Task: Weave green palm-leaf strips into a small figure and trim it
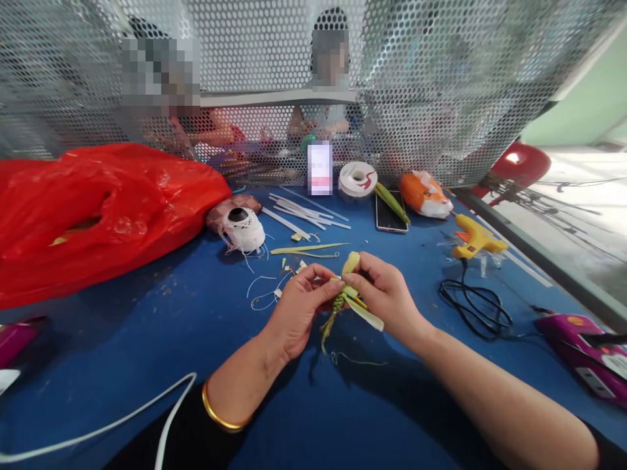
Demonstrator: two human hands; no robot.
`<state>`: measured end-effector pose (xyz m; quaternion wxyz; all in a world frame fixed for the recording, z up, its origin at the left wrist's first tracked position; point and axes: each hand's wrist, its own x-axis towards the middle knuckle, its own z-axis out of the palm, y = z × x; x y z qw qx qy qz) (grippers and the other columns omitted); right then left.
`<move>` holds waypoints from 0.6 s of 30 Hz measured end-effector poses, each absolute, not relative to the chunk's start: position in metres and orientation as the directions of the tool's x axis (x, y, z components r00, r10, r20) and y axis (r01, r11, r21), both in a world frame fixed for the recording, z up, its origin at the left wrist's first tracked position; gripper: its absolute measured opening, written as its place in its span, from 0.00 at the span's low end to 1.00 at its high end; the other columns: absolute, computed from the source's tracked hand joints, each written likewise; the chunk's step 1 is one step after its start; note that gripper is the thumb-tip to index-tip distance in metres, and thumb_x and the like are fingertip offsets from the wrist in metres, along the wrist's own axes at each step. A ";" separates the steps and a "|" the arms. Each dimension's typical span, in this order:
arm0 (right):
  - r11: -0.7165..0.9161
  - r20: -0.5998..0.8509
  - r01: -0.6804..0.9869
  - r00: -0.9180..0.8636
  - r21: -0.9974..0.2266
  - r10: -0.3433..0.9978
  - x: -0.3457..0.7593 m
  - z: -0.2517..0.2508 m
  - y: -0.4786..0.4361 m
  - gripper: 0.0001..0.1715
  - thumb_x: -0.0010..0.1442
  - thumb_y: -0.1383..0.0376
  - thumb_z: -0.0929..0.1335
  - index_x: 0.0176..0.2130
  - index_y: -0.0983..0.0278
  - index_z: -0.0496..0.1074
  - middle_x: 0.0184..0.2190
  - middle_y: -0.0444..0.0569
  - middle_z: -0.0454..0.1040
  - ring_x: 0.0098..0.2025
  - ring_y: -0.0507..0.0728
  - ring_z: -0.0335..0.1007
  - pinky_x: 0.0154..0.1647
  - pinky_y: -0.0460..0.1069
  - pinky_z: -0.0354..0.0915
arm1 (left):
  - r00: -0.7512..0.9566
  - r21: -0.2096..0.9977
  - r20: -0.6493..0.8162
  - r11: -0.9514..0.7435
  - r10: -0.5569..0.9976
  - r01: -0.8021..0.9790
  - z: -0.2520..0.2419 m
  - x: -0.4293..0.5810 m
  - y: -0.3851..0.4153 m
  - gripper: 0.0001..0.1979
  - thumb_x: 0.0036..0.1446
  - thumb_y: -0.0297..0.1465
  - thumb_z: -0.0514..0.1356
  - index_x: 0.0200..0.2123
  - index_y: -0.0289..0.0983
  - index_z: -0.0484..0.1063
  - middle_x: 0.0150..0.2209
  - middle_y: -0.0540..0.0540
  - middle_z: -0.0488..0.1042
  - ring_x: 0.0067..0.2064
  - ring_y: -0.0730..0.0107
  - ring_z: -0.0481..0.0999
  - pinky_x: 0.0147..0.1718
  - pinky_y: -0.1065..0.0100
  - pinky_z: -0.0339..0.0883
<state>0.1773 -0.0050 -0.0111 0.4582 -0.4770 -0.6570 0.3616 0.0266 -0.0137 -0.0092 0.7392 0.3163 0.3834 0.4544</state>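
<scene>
Over the middle of the blue table, both my hands pinch a small woven piece of pale green leaf strips (339,302). My left hand (304,301) is closed on its left side, thumb against the weave. Thumb and fingers of my right hand (379,287) grip a broad yellow-green strip (351,262) at the top of the piece. A loose pale strip end (368,316) sticks out below my right hand, and a knotted tail hangs towards the table. Part of the weave is hidden by my fingertips. A thin curled fibre (360,360) lies beneath.
Behind my hands lie leaf strips (308,249), white strips (304,212), white string (242,228), a ribbon spool (358,179) and a phone (392,212). A yellow glue gun (475,238) and purple power strip (585,349) are right; a red bag (112,209) is left. People sit beyond a perforated screen (255,52).
</scene>
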 end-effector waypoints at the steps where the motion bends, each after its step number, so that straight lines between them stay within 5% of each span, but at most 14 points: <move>1: 0.291 0.265 0.302 -0.123 -0.908 0.956 0.177 -0.011 -0.005 0.12 0.59 0.63 0.66 0.25 0.61 0.63 0.22 0.41 0.64 0.26 0.51 0.58 0.28 0.48 0.56 | 0.292 0.812 -0.281 0.389 0.914 -0.436 -0.009 0.026 -0.014 0.14 0.45 0.30 0.72 0.28 0.36 0.68 0.24 0.52 0.74 0.25 0.78 0.72 0.29 0.73 0.69; 8: 0.284 0.277 0.273 -0.067 -0.919 0.959 0.174 -0.011 -0.008 0.12 0.58 0.64 0.67 0.24 0.62 0.63 0.23 0.41 0.63 0.27 0.51 0.57 0.28 0.48 0.55 | 0.253 0.793 -0.322 0.406 0.912 -0.454 -0.006 0.027 -0.014 0.15 0.41 0.28 0.72 0.29 0.35 0.70 0.23 0.51 0.75 0.24 0.77 0.73 0.26 0.75 0.67; 14: 0.029 0.032 -0.024 -0.135 -0.999 0.990 0.176 -0.012 -0.001 0.12 0.56 0.57 0.69 0.30 0.63 0.72 0.24 0.42 0.70 0.27 0.50 0.62 0.29 0.47 0.57 | 0.153 0.780 -0.340 0.370 0.928 -0.504 -0.004 0.029 -0.015 0.14 0.40 0.27 0.71 0.28 0.35 0.69 0.23 0.51 0.75 0.24 0.76 0.73 0.26 0.75 0.67; 18: -0.072 -0.063 -0.055 -0.145 -0.996 0.987 0.181 -0.010 0.003 0.15 0.54 0.54 0.71 0.30 0.64 0.75 0.24 0.44 0.72 0.26 0.50 0.65 0.30 0.47 0.59 | 0.102 0.780 -0.338 0.339 0.936 -0.526 -0.001 0.028 -0.015 0.14 0.39 0.26 0.71 0.27 0.36 0.68 0.22 0.51 0.75 0.23 0.76 0.73 0.25 0.75 0.65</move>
